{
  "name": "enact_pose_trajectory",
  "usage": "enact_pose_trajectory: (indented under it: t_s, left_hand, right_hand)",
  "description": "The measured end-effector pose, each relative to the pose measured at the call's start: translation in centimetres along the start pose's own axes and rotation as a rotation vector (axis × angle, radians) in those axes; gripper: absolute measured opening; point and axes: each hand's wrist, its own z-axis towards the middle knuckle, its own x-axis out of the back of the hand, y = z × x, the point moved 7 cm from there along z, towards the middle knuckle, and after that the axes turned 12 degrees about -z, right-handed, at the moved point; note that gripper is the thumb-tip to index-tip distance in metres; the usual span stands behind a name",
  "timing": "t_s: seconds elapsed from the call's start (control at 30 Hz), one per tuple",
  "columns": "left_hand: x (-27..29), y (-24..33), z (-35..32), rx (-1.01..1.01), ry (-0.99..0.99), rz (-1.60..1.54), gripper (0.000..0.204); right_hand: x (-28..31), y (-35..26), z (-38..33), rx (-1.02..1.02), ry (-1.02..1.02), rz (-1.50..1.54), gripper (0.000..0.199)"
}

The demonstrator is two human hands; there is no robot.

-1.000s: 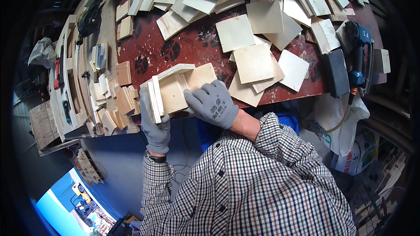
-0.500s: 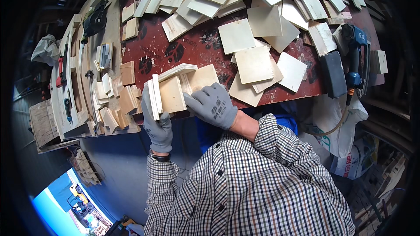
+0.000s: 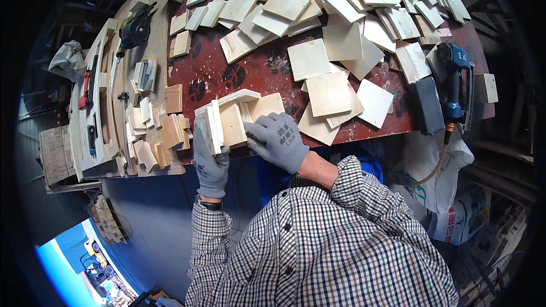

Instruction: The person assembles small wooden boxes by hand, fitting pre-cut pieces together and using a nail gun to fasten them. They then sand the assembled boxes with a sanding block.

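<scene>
A small plywood frame, made of upright boards joined to a long strip, is held at the table's near edge. My left hand, in a grey glove, is closed round its left end, where thin boards stand pressed together. At its right part, my gloved right hand has its fingers bent against the inner board and the right-hand panel. Its fingertips are partly hidden behind the wood. Square plywood pieces lie stacked to the right of my right hand.
Many loose plywood pieces cover the far side of the red table. A blue nail gun with a hose rests at the right edge. Small wood blocks and a dark power tool lie on the left bench.
The view has shifted slightly, so the left bench and table appear further right. Both hands keep their hold on the plywood frame, with little other visible movement.
</scene>
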Motion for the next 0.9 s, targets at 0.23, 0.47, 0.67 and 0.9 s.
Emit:
enact_pose_trajectory:
  t_s: [0.23, 0.47, 0.67, 0.9]
  left_hand:
    - [-0.7, -1.0, -0.6, -0.049, 0.026, 0.012, 0.09]
    - [-1.0, -1.4, -1.0, -0.065, 0.037, 0.046, 0.088]
    - [-1.0, -1.4, -1.0, -0.085, 0.043, 0.091, 0.088]
    - [-1.0, -1.1, -1.0, -0.138, 0.07, 0.097, 0.085]
  right_hand:
    - [0.0, 0.2, 0.1, -0.033, -0.091, 0.1, 0.056]
    - [0.4, -0.5, 0.4, -0.02, -0.101, 0.117, 0.049]
    - [-0.3, -0.3, -0.2, -0.004, -0.091, 0.015, 0.047]
    - [-0.1, -0.9, -1.0, -0.016, -0.008, -0.083, 0.061]
